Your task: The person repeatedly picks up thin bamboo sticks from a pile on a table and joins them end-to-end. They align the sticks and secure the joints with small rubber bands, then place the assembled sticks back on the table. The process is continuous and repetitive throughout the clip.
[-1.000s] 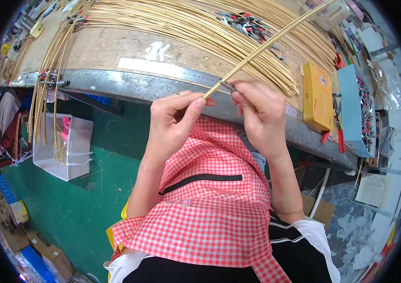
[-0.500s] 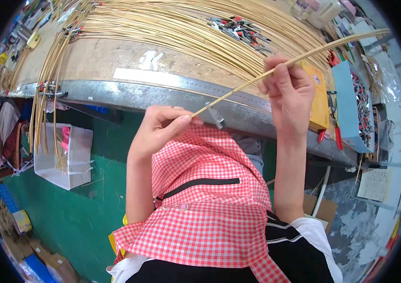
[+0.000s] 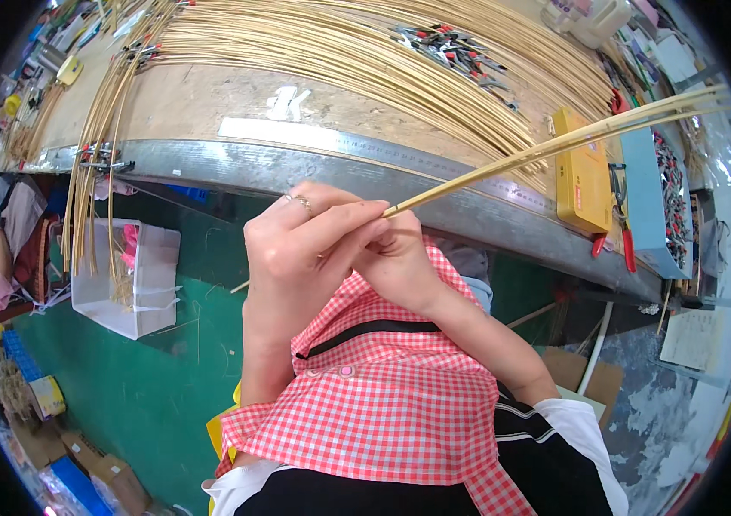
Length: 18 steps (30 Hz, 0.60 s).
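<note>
A thin bundle of pale bamboo strips (image 3: 503,166) slants from my hands up to the far right. Thumb and fingers of my left hand (image 3: 288,249) pinch the bundle; a ring sits on one finger. Close below it, my right hand (image 3: 404,267) is curled inward and touches the left fingertips. Its own fingertips are partly covered, so what they grip is hidden. A short piece of cane (image 3: 240,286) sticks out behind my left wrist. Both hands are held in the air just in front of the workbench edge (image 3: 314,179).
Long bamboo strips (image 3: 297,43) cover the bench, with a heap of spring clamps (image 3: 460,56) on them. A steel ruler (image 3: 365,148) lies along the front edge. At right are a yellow box (image 3: 580,172), red-handled pliers (image 3: 623,228) and a blue box (image 3: 649,202). A white bin (image 3: 155,284) stands left.
My right hand has left its place farther up the strips and come down to my left hand. The small clamp seen on the strips beside my left hand is now out of sight.
</note>
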{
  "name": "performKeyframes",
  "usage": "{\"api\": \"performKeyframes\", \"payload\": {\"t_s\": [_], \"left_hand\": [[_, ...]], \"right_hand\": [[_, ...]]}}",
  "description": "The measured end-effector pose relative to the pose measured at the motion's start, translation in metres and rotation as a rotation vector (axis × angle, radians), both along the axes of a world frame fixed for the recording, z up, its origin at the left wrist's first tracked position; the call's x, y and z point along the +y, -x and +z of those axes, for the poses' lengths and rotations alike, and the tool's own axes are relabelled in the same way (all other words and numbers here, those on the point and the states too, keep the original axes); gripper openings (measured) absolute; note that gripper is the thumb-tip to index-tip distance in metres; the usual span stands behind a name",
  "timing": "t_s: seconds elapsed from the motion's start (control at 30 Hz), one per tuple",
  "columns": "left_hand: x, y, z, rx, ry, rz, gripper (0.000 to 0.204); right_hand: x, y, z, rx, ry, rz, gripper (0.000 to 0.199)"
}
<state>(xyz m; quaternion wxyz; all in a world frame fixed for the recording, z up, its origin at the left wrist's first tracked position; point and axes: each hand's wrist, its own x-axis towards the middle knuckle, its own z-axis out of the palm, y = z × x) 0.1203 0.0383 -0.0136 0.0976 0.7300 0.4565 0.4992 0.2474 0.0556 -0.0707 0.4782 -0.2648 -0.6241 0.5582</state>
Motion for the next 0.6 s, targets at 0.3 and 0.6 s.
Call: {"api": "performKeyframes", "payload": {"t_s": [0.3, 0.6], "left_hand": [[0.002, 0.007, -0.007, 0.057, 0.013, 0.048, 0.016], [0.005, 0.011, -0.013, 0.016, 0.148, -0.094, 0.018]], "right_hand": [[0.024, -0.055, 0.057, -0.077, 0.114, -0.136, 0.014], [0.025, -0.067, 0.057, 0.139, 0.116, -0.145, 0.009]]}}
